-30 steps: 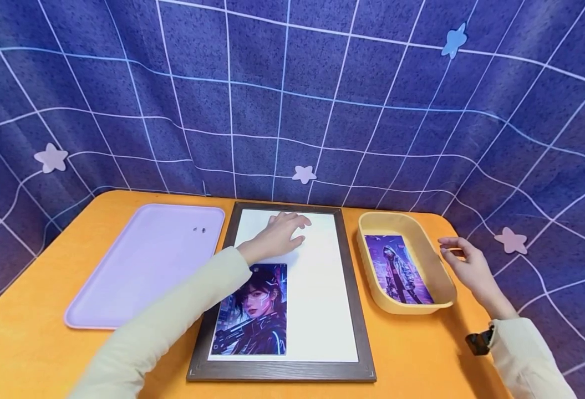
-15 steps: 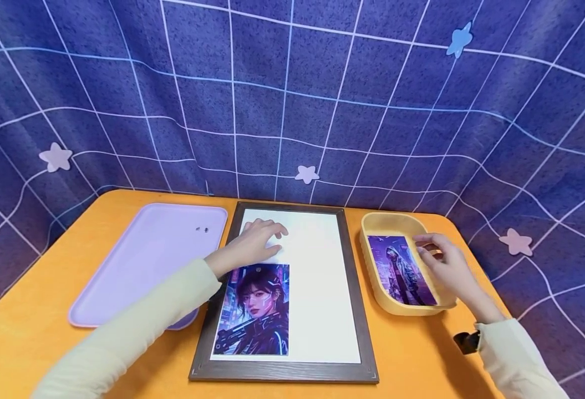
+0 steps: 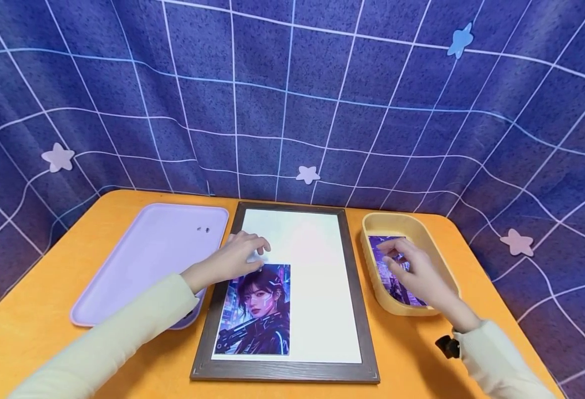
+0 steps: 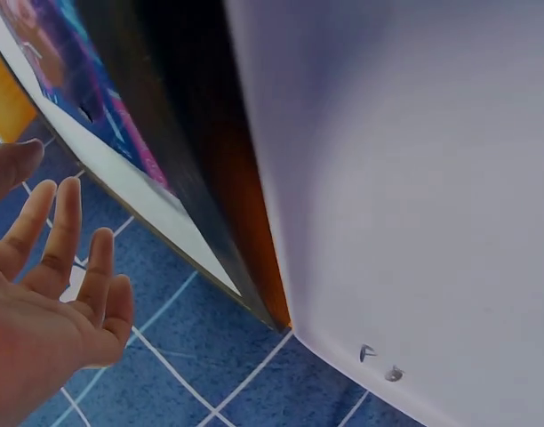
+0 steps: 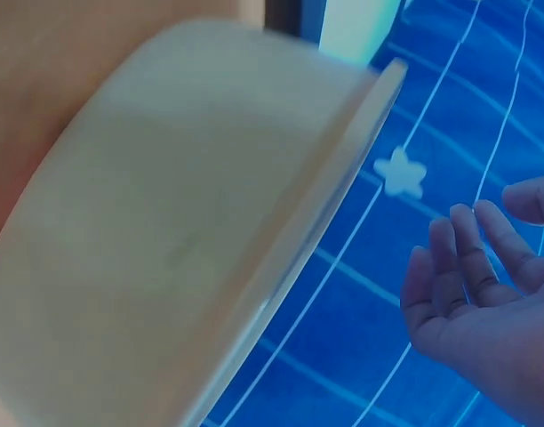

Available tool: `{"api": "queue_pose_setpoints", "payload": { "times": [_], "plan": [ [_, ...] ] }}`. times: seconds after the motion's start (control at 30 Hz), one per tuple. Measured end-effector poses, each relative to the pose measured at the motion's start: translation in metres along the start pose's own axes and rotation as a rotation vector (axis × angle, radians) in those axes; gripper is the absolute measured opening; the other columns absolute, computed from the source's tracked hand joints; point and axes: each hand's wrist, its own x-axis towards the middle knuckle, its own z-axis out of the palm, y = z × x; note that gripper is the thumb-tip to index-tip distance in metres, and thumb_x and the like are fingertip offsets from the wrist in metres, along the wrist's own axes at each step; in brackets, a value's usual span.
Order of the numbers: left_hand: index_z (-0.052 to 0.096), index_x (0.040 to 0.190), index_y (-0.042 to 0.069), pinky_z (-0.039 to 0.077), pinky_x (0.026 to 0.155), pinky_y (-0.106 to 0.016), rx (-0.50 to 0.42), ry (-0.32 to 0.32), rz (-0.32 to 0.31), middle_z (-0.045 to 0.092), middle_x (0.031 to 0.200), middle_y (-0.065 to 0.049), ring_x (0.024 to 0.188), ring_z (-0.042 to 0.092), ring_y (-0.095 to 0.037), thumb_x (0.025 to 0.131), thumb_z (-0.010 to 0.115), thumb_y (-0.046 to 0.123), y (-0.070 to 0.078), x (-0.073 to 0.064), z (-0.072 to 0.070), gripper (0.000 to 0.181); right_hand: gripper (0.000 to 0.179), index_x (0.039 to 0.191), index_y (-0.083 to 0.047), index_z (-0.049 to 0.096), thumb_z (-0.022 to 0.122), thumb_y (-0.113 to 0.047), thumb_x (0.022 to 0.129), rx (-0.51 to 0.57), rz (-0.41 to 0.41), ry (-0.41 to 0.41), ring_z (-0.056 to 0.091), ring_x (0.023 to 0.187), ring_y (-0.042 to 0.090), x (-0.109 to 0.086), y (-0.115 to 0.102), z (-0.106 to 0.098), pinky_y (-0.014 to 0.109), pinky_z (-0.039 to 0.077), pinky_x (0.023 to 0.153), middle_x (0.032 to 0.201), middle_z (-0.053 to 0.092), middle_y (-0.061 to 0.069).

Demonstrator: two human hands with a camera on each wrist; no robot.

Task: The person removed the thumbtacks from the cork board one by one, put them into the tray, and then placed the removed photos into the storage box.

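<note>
My left hand [image 3: 237, 256] is over the upper left of a dark-framed white board [image 3: 322, 288], its fingers loosely bent and holding nothing. Just below its thumb lies a picture card [image 3: 262, 316] showing a dark-haired figure with a gun, in the board's lower left. My right hand [image 3: 419, 274] is above a yellow basket [image 3: 434, 249], with bent fingers and nothing between them. Inside the basket a second purple picture card [image 3: 387, 271] is partly covered by that hand. The left wrist view shows the left hand [image 4: 59, 294] empty; the right wrist view shows the right hand [image 5: 485, 311] empty too.
A lilac tray [image 3: 152, 260] is left of the board, partly behind the left sleeve. Small metallic pieces [image 4: 394, 374] sit near its far right corner. The orange table [image 3: 397, 354] ends at a blue grid curtain [image 3: 252, 111] with star shapes.
My right hand has moved left, from outside the basket's right rim to over the card inside it. My left hand has drawn left and toward me across the white board.
</note>
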Motion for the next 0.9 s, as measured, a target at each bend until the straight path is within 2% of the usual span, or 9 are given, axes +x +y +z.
{"api": "queue_pose_setpoints", "payload": {
  "times": [0.17, 0.37, 0.57, 0.9],
  "plan": [
    [0.062, 0.104, 0.015, 0.035, 0.084, -0.044, 0.026, -0.004, 0.023, 0.063, 0.091, 0.001, 0.099, 0.05, -0.025, 0.08, 0.068, 0.021, 0.0, -0.008, -0.001, 0.025, 0.022, 0.099, -0.002, 0.06, 0.058, 0.008, 0.079, 0.001, -0.047, -0.051, 0.054, 0.079, 0.008, 0.003, -0.009, 0.014, 0.026, 0.048, 0.068, 0.091, 0.061, 0.005],
    [0.062, 0.101, 0.016, 0.036, 0.084, -0.042, 0.046, -0.008, 0.056, 0.064, 0.095, 0.001, 0.098, 0.051, -0.023, 0.079, 0.069, 0.02, -0.001, -0.015, 0.001, 0.023, 0.02, 0.101, -0.006, 0.06, 0.059, 0.001, 0.082, -0.013, -0.049, -0.13, 0.051, 0.082, 0.008, 0.007, -0.022, 0.03, 0.023, 0.043, 0.066, 0.095, 0.059, 0.001],
    [0.062, 0.099, 0.016, 0.037, 0.083, -0.043, 0.068, 0.016, 0.084, 0.064, 0.095, 0.0, 0.096, 0.052, -0.023, 0.078, 0.07, 0.02, -0.002, -0.016, 0.006, 0.023, 0.018, 0.103, -0.009, 0.059, 0.058, -0.005, 0.085, -0.026, -0.052, -0.225, 0.054, 0.091, 0.015, 0.011, -0.036, 0.046, 0.031, 0.046, 0.079, 0.101, 0.059, 0.001],
    [0.063, 0.096, 0.017, 0.036, 0.082, -0.042, 0.074, -0.003, 0.084, 0.062, 0.09, 0.004, 0.094, 0.051, -0.021, 0.079, 0.07, 0.019, -0.004, -0.017, 0.01, 0.018, 0.022, 0.109, -0.011, 0.058, 0.059, -0.014, 0.087, -0.084, -0.114, -0.362, 0.053, 0.101, 0.013, 0.015, -0.057, 0.074, 0.032, 0.046, 0.089, 0.107, 0.058, 0.0]
  ]
}}
